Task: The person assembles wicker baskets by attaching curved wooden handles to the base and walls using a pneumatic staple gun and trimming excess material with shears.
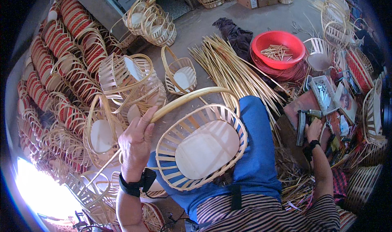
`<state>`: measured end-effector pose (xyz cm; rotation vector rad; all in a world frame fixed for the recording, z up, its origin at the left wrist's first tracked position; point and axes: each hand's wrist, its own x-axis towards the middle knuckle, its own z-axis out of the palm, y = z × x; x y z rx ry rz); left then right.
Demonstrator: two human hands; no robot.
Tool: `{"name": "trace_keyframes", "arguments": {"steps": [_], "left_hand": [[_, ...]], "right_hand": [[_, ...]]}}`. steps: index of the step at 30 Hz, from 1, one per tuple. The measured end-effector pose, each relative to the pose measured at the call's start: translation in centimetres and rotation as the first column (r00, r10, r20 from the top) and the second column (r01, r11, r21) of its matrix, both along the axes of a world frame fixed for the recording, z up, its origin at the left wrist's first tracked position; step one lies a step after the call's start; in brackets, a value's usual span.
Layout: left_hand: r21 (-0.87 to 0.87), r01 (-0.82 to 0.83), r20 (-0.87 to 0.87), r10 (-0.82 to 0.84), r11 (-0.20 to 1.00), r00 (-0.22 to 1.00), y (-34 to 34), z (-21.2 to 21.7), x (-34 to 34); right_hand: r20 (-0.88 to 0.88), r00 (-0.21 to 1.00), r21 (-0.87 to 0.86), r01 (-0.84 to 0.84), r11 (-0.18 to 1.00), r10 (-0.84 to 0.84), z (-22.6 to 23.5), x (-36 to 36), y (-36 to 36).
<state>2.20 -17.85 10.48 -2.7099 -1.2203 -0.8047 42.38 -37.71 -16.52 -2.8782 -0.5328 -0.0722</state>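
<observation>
An oval woven basket [161, 160] of pale split-wood strips with a flat light base rests tilted on my lap. My left hand [136, 140] is closed around its arched handle [196, 94] at the left side. A thin strip sticks out to the left of that hand. Off to the right, my right hand [313, 130] is closed on a staple gun [301, 127] with a dark, long magazine and an olive-coloured body. The staple gun is over a low reddish board [296, 107]; part of its grip is hidden by my fingers.
Stacked baskets [67, 68], many with red bands, fill the left. Ahead stand a single handled basket [179, 74], a bundle of thin sticks [228, 64] and a red basin [279, 48] holding short sticks. A tray of metal pieces [324, 94] is beyond my right hand.
</observation>
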Motion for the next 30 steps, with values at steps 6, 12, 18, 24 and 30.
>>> {"name": "trace_keyframes", "arguments": {"steps": [6, 12, 18, 24, 30], "left_hand": [[-0.004, -0.005, -0.038, 0.005, 1.000, 0.999, 0.1, 0.2, 0.0], [-0.064, -0.041, -0.081, 0.035, 0.997, 0.996, 0.2, 0.5, 0.5], [0.084, 0.030, -0.081, -0.023, 0.996, 0.996, 1.3, -0.5, 1.0], [0.107, 0.082, -0.042, -0.078, 0.991, 0.996, 1.9, -0.9, 1.8], [0.089, 0.083, -0.059, -0.078, 0.993, 0.995, 2.1, -0.7, 1.9]], "right_hand": [[0.055, 0.992, 0.001, 0.113, 0.994, -0.113, -0.4, 0.4, 0.2], [-0.074, 0.995, 0.294, -0.039, 0.955, 0.064, -2.3, 2.8, -1.2], [-0.423, 0.840, 0.663, 0.031, 0.748, 0.340, 7.8, -3.0, 1.7], [-0.281, 0.520, 0.920, -0.093, 0.380, 0.807, 16.0, -10.5, 3.4], [-0.223, 0.255, 0.974, 0.034, 0.222, 0.941, 19.4, -16.3, 6.8]]}}
